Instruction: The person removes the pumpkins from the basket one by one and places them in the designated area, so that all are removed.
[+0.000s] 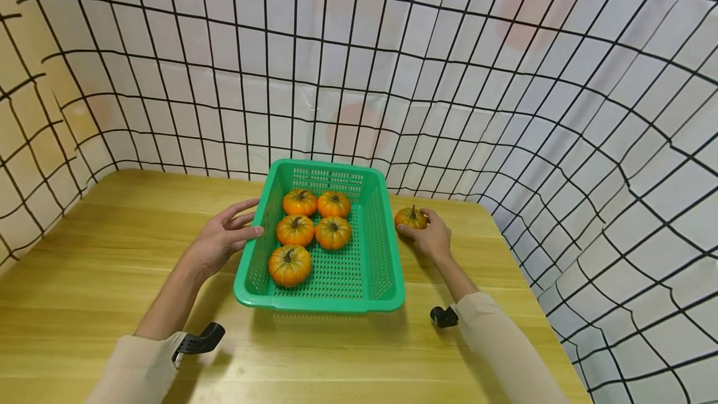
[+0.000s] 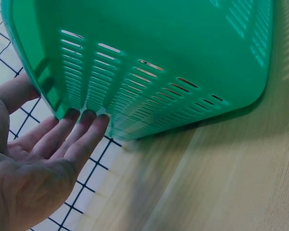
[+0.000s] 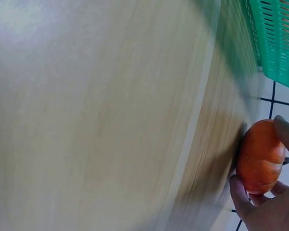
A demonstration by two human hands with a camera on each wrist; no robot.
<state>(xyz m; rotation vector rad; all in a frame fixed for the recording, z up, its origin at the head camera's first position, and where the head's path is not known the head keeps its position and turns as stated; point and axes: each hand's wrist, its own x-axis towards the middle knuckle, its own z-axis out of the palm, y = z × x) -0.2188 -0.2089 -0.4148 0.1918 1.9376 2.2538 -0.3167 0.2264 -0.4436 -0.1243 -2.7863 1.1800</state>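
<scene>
A green plastic basket [image 1: 320, 305] with slotted walls stands on the wooden table, holding several small orange pumpkins [image 1: 289, 265] on its left side. My left hand [image 1: 221, 239] is at the basket's left side. Its fairly straight fingertips touch the outer wall [image 2: 135, 82], and the thumb lies at the rim. To the right of the basket, my right hand [image 1: 433, 235] grips another small pumpkin [image 1: 409, 218] between thumb and fingers, its stem pointing up. In the right wrist view this pumpkin [image 3: 261, 156] is at the tabletop; whether it touches cannot be told.
Black wire mesh [image 1: 359, 73] backed by pale sheeting rises behind the table and along both sides. Wooden tabletop [image 1: 112, 254] extends left of the basket and in front of it. Black mounts [image 1: 203, 338] sit at both sleeve cuffs.
</scene>
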